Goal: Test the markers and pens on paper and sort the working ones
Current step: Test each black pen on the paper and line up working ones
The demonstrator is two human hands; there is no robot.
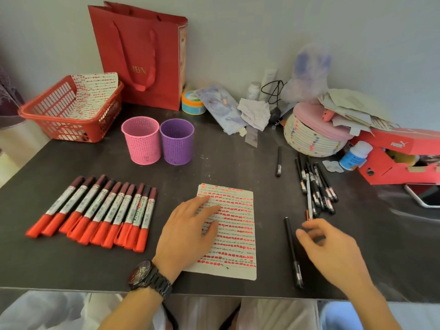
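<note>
Pens [316, 186]: lying piled at frame right.
Right hand [333, 248]: open, reaching; risking rolling lone pen [292, 253] off worktop [238, 167] edge.
Left hand [190, 225]: flat, pinning paper [238, 234].

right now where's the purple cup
Head view, left of centre: the purple cup stands upright beyond the paper, just right of the pink cup.

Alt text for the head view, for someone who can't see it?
The left hand rests flat on a paper streaked with red marks; the right hand hovers open beside a pile of black pens. A row of red markers lies at left.
</note>
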